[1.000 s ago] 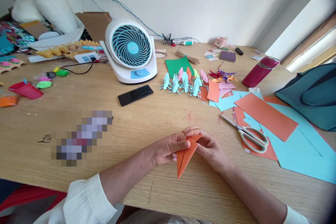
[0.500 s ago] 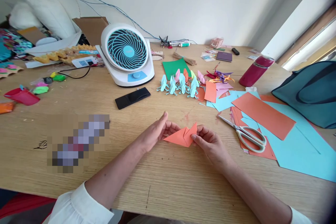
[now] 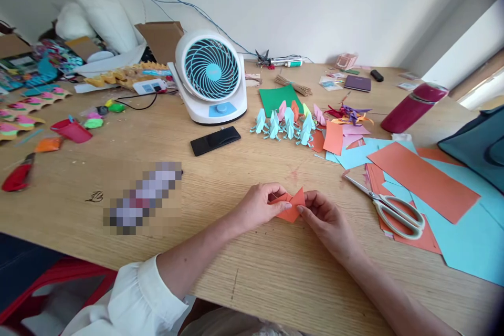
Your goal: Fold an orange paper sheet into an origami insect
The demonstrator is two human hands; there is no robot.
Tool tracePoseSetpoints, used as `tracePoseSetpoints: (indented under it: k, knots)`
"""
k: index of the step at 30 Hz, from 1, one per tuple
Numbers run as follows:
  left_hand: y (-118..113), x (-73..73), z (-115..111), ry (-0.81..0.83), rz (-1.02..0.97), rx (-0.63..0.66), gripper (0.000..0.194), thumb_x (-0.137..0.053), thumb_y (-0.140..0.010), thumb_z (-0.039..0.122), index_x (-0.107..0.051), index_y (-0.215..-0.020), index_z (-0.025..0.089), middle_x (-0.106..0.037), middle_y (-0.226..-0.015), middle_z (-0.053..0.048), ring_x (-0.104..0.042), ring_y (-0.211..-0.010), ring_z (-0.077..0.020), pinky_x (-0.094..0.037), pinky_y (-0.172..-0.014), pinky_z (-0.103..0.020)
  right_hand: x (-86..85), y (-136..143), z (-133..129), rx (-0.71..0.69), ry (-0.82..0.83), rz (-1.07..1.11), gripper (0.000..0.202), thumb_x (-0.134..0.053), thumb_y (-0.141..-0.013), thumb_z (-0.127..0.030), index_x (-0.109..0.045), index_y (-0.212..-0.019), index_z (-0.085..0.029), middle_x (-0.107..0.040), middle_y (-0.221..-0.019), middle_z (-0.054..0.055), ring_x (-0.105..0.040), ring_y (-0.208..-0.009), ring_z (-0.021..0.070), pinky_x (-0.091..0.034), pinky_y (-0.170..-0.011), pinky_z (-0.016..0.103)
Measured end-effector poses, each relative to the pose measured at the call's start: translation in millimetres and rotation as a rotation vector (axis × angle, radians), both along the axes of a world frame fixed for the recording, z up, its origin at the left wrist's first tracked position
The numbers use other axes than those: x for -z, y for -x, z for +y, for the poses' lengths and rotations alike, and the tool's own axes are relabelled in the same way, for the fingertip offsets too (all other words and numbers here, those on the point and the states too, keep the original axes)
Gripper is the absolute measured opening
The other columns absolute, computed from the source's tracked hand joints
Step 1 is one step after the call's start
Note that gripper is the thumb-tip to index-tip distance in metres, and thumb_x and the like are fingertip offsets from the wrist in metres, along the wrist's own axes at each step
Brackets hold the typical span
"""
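A small piece of folded orange paper [image 3: 293, 211] is held between both hands, just above the wooden table [image 3: 220, 252]. My left hand [image 3: 262, 206] pinches its left side, thumb on the front face and fingers behind. At its right edge my right hand [image 3: 325, 218] grips the paper between thumb and fingertips. One pointed flap rises between the two hands. Behind the paper stand several folded paper figures [image 3: 289, 123], mostly light blue, with some pink, orange and yellow ones. White-handled scissors [image 3: 397, 215] lie to the right of my right hand.
Orange sheets [image 3: 425, 178] and light blue sheets [image 3: 464, 241] overlap on the right, near a magenta bottle [image 3: 413, 107] and a teal bag [image 3: 476, 136]. A white fan [image 3: 212, 73] stands behind a black case [image 3: 216, 140]. A pink cup [image 3: 71, 130] is at left.
My left thumb has come down onto the front of the orange paper, closing the hand on it. The right hand keeps its hold. The camera view has turned left.
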State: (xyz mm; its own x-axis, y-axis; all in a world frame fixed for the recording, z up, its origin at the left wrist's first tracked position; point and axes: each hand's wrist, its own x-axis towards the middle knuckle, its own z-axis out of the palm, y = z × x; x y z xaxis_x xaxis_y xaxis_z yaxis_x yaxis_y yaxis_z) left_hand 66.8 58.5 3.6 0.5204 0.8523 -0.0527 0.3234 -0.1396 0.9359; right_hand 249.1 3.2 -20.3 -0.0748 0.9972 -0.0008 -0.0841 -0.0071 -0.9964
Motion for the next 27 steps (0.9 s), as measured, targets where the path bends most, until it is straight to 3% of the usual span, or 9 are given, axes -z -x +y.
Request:
tracePoseSetpoints:
  k: [7,12,18,20,24,27]
  knots:
    - [2,-2.1,-1,0.007,-0.013,0.024,0.014,-0.066,-0.081,0.021,-0.059,-0.092,0.018,-0.064,-0.080,0.002,-0.059,-0.072,-0.0119,-0.042,-0.064,-0.021,3.2,-5,-4,-0.068,-0.067,-0.171,0.024,-0.064,-0.090,-0.042,-0.062,-0.105,-0.023,-0.067,-0.098,0.006,-0.063,-0.086,0.0180,-0.053,-0.076,0.030]
    - [3,-6.8,-7,-0.056,0.145,0.068,0.023,-0.063,-0.080,0.013,-0.050,-0.097,0.021,-0.058,-0.075,0.005,-0.057,-0.068,-0.0127,-0.039,-0.063,-0.023,-0.2,-9,-5,0.007,-0.098,-0.299,0.025,-0.065,-0.089,-0.039,-0.061,-0.107,-0.023,-0.064,-0.092,0.004,-0.060,-0.077,0.0159,-0.050,-0.067,0.027]
    - [4,0.2,-23,-0.333,0.279,0.157,0.017,-0.063,-0.084,0.009,-0.051,-0.089,0.019,-0.057,-0.094,-0.001,-0.057,-0.085,-0.0162,-0.044,-0.076,-0.028,-10.3,-8,-9,-0.128,-0.050,-0.448,0.014,-0.062,-0.087,-0.028,-0.063,-0.098,-0.020,-0.064,-0.085,0.002,-0.059,-0.073,0.0146,-0.046,-0.063,0.026]
    - [5,3.2,-30,-0.427,0.350,0.185,0.012,-0.064,-0.087,0.014,-0.054,-0.090,0.018,-0.057,-0.101,-0.003,-0.056,-0.092,-0.0187,-0.046,-0.083,-0.032,-13.2,-7,-10,-0.166,-0.094,-0.529,0.008,-0.059,-0.086,-0.020,-0.064,-0.092,-0.020,-0.064,-0.085,0.002,-0.058,-0.073,0.0138,-0.045,-0.063,0.025]
    - [7,6.0,-37,-0.640,0.453,0.147,0.017,-0.071,-0.085,0.026,-0.060,-0.094,0.017,-0.057,-0.112,-0.009,-0.051,-0.107,-0.0259,-0.044,-0.095,-0.042,-15.3,-5,-11,-0.171,-0.203,-0.669,0.016,-0.056,-0.082,-0.009,-0.065,-0.088,-0.020,-0.064,-0.090,0.003,-0.057,-0.072,0.0129,-0.044,-0.062,0.024]
    - [7,6.7,-37,-0.738,0.466,0.211,0.014,-0.064,-0.091,0.028,-0.062,-0.095,0.015,-0.059,-0.105,-0.009,-0.052,-0.102,-0.0247,-0.046,-0.093,-0.041,-15.2,-4,-12,-0.151,-0.265,-0.730,0.017,-0.055,-0.082,-0.007,-0.064,-0.086,-0.020,-0.063,-0.086,0.002,-0.058,-0.072,0.0137,-0.044,-0.064,0.025]
